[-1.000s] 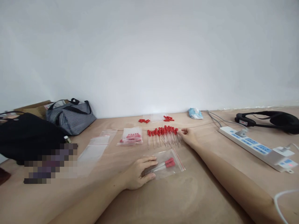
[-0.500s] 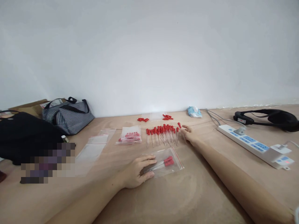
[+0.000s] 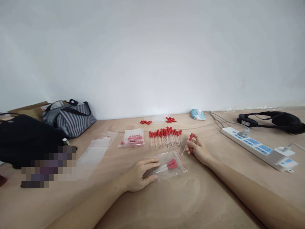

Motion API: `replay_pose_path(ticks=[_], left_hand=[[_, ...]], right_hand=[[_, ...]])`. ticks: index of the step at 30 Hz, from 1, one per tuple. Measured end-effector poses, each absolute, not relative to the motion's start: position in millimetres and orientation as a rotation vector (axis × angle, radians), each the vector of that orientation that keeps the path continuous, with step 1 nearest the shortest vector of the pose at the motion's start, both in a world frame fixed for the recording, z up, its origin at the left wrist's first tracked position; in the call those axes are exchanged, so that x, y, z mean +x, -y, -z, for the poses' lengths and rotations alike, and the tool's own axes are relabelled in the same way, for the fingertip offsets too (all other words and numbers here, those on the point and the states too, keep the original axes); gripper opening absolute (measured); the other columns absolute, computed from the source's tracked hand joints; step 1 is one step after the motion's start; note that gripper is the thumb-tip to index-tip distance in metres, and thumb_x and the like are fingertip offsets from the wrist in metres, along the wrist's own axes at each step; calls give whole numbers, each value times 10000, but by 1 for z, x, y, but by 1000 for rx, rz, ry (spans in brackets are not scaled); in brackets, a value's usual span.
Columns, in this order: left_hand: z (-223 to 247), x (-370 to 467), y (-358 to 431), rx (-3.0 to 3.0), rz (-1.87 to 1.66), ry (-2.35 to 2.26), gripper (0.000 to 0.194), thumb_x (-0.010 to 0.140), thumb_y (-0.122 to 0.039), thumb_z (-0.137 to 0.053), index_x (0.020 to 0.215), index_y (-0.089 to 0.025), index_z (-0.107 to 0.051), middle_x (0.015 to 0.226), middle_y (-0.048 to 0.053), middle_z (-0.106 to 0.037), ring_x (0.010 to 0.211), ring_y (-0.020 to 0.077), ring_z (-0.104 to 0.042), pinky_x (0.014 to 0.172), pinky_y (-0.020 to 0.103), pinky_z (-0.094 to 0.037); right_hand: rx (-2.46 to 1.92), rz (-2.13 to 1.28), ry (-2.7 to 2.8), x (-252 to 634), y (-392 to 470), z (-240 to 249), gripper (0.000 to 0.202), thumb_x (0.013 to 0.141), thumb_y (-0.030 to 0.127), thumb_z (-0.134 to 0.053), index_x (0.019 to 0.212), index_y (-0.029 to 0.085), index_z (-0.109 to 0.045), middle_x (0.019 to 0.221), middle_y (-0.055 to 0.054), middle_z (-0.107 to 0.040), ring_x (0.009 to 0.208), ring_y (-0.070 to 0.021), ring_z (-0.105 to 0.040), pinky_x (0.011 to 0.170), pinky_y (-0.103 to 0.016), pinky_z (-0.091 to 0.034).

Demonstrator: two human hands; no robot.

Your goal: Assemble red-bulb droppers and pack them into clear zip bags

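My left hand (image 3: 141,174) lies over the left end of a clear zip bag (image 3: 179,171) on the table, thumb and fingers spread apart. Inside this bag are a few glass droppers with red bulbs (image 3: 172,163). My right hand (image 3: 196,149) is closed around a single dropper (image 3: 191,136) near its red bulb, the glass tip slanting down to the left, near the bag's red-striped end. Just left of that hand, a row of several red-bulbed droppers (image 3: 164,133) lies on the table. Part of the bag is hidden beneath my left hand.
Filled zip bags (image 3: 132,140) are stacked left of the row, with flat bags (image 3: 95,152) further left. Loose red bulbs (image 3: 171,120) lie near the wall. A power strip (image 3: 258,148), black headset (image 3: 271,122) and blue tissue pack (image 3: 198,114) are at right; a striped bag (image 3: 71,121) is at left.
My right hand has drawn one dropper away from the right end of the row and moved toward me, tilting it. My left hand stays on the zip bag.
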State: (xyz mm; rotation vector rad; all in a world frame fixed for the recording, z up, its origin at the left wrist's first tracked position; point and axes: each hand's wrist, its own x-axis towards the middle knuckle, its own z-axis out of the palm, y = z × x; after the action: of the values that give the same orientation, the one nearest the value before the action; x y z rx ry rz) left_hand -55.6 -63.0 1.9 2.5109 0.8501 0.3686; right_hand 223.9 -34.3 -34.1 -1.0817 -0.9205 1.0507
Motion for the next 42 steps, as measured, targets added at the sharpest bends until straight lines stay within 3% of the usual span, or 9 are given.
replay_pose_path(ticks=[5, 11, 16, 23, 27, 31, 34, 37, 42], left_hand=[[-2, -55, 63, 2515, -365, -856, 394, 815, -318, -500, 1199, -230, -485, 1296, 70, -450, 1184, 229, -412, 978, 409, -343], [-4, -54, 64, 2530, -377, -858, 447, 806, -305, -507, 1241, -237, -427, 1273, 53, -478, 1175, 229, -416, 975, 405, -342], [-3, -55, 65, 2529, -377, -888, 473, 802, -319, -509, 1253, -223, -405, 1275, 70, -471, 1166, 239, -424, 968, 402, -351], [-2, -55, 64, 2539, -390, -866, 482, 807, -313, -499, 1265, -210, -387, 1287, 70, -457, 1170, 227, -418, 979, 387, -346], [-4, -54, 65, 2538, -406, -876, 467, 804, -315, -502, 1251, -218, -409, 1264, 62, -482, 1150, 227, -439, 967, 385, -360], [-3, -55, 65, 2532, -421, -872, 471, 805, -314, -507, 1257, -242, -401, 1270, 50, -479, 1152, 227, -435, 969, 391, -355], [-3, -55, 64, 2539, -395, -870, 470, 805, -306, -505, 1258, -229, -403, 1277, 55, -472, 1166, 223, -424, 977, 394, -346], [-4, -54, 64, 2541, -370, -857, 443, 806, -309, -504, 1233, -209, -443, 1278, 66, -470, 1175, 226, -418, 978, 392, -348], [-3, -54, 63, 2522, -366, -851, 415, 808, -317, -506, 1207, -205, -485, 1299, 81, -446, 1184, 237, -411, 979, 403, -347]], right_hand=[[-1071, -1008, 971, 210, 46, 29, 597, 630, 437, -614, 1097, 246, -294, 638, 79, -509, 454, -89, -510, 394, -205, -415], [-1029, -992, 936, 204, 46, 32, 514, 605, 520, -615, 925, 235, -332, 609, 64, -559, 482, -102, -540, 465, -241, -459], [-999, -1204, 913, 194, 54, 30, 433, 602, 489, -639, 836, 226, -387, 584, 43, -581, 510, -121, -572, 520, -267, -478], [-1118, -1307, 1245, 194, 61, 26, 317, 568, 403, -704, 687, 172, -524, 512, 43, -565, 359, -57, -444, 372, -183, -343], [-1055, -1489, 1390, 194, 62, 25, 363, 579, 468, -683, 701, 133, -615, 641, -41, -652, 553, -137, -593, 565, -272, -460], [-993, -1604, 1471, 193, 64, 24, 398, 620, 507, -638, 747, 131, -662, 670, -50, -665, 625, -167, -619, 678, -334, -477], [-1061, -1541, 1557, 196, 61, 26, 379, 647, 509, -609, 721, 140, -657, 556, -2, -615, 460, -102, -539, 505, -245, -448], [-1185, -1318, 1547, 205, 50, 31, 351, 662, 493, -585, 662, 142, -611, 481, 35, -535, 329, -48, -380, 358, -195, -318], [-1445, -726, 1268, 225, 15, 44, 272, 664, 422, -557, 713, 155, -558, 532, 29, -527, 423, -83, -448, 413, -205, -345]])
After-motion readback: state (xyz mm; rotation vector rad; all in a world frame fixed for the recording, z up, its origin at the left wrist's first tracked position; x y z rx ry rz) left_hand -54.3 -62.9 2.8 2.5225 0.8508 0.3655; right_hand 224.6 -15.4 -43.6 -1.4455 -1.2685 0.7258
